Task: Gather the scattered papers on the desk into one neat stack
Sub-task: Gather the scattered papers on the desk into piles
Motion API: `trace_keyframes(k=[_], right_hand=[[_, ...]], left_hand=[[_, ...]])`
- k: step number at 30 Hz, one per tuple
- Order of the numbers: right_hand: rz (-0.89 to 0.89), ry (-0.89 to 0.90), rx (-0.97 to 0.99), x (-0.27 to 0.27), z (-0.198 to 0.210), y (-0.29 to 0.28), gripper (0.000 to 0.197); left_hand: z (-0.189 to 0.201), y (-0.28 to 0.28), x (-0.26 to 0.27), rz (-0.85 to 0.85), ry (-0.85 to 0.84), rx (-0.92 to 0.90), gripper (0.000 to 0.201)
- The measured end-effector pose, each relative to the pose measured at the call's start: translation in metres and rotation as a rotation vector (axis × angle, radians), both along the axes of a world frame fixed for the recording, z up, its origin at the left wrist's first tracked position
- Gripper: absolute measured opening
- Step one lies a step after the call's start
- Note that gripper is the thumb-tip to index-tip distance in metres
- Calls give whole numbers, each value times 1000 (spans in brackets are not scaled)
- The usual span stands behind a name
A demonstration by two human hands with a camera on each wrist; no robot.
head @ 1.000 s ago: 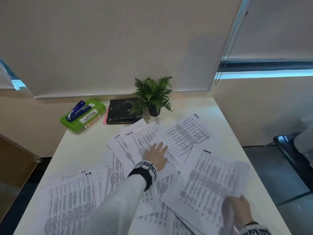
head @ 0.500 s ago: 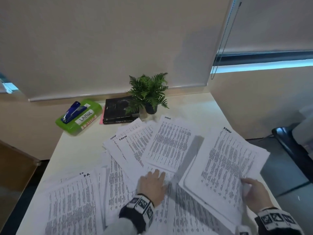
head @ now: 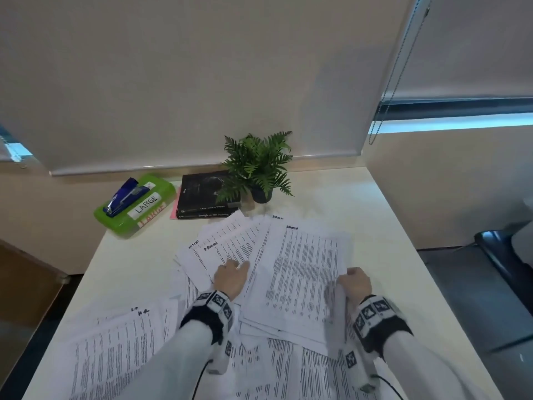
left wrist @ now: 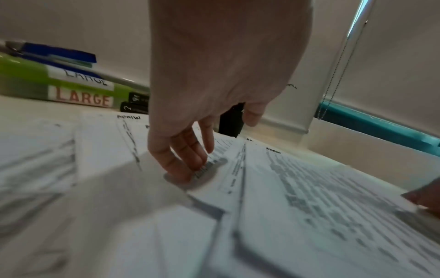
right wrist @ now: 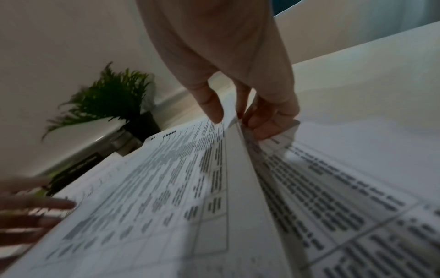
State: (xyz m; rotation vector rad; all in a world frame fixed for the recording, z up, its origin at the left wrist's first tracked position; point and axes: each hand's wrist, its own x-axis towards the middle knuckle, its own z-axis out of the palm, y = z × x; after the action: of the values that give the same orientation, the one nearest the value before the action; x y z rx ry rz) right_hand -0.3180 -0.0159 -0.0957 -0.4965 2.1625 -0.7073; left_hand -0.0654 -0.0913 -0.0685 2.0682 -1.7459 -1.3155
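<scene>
My right hand (head: pixel 354 285) pinches the paper bundle (head: pixel 300 280) by its right edge; my left hand (head: pixel 230 280) presses flat on fanned sheets (head: pixel 227 243). Light, floppy, slippery, so I'd grip edges.

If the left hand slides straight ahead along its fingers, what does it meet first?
Probably more fanned papers under the left hand, then the black books near the plant; depth is unclear.

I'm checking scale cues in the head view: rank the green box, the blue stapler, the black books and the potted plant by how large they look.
1. Potted plant and green box: too alike to rank
2. Black books: slightly smaller, partly hidden by fronds
3. Blue stapler: clearly smallest
</scene>
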Motion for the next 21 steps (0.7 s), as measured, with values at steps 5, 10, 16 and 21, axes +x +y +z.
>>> trace_keyframes(k=[5,10,16,21], right_hand=[[-7,-27,3,18,-7,-10,54],[-55,-98,33,15,-8,-11,68],[49,-173,-100,20,9,-27,70],[369,-73,-197,50,22,-44,50]], left_hand=[[-10,-8,-22,156,150,129,65],[5,14,-42,41,215,109,53],[16,62,-27,227,340,-126,50],[-7,76,4,511,164,-21,48]])
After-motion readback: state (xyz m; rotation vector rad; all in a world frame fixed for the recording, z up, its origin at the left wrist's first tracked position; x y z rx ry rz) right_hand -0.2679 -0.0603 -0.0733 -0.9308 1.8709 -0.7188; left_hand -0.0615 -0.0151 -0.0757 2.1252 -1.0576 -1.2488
